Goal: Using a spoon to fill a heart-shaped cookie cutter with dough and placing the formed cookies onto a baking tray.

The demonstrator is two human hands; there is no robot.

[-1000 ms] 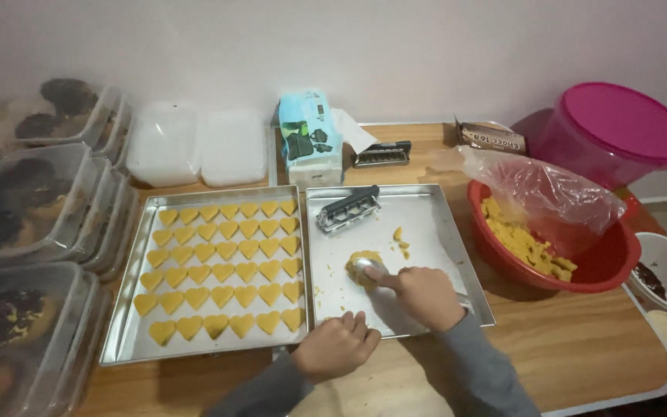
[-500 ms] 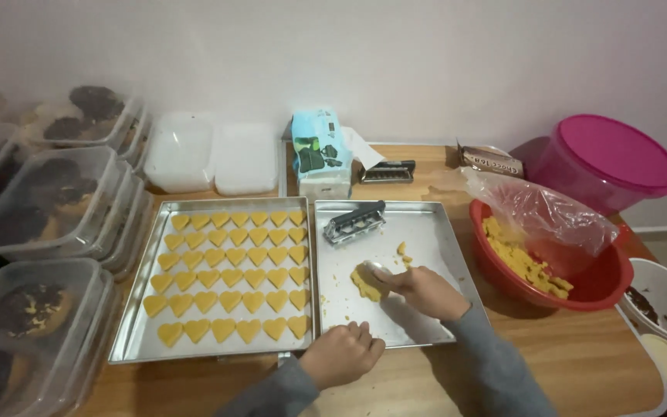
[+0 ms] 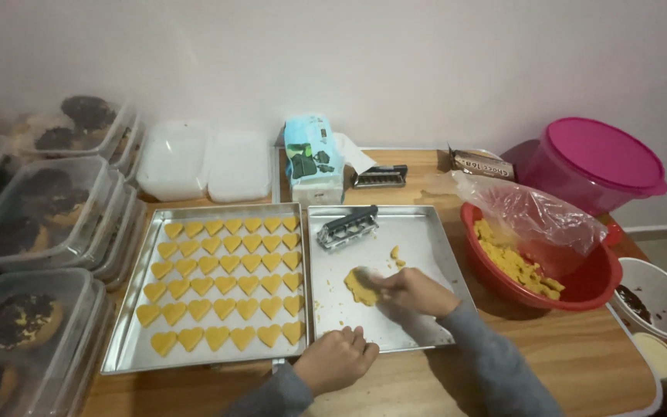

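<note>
From my seat I can't see what the right hand (image 3: 418, 292) has under its fingers: they cover the near edge of the yellow dough lump (image 3: 360, 286), and any tool there is hidden. The left hand (image 3: 337, 359) is curled at the tray's front rim (image 3: 380, 347), its palm side out of sight. The stacked clear containers (image 3: 32, 232) run off the left edge (their dark contents are blurred). The white bowl (image 3: 661, 297) is cut by the right edge.
</note>
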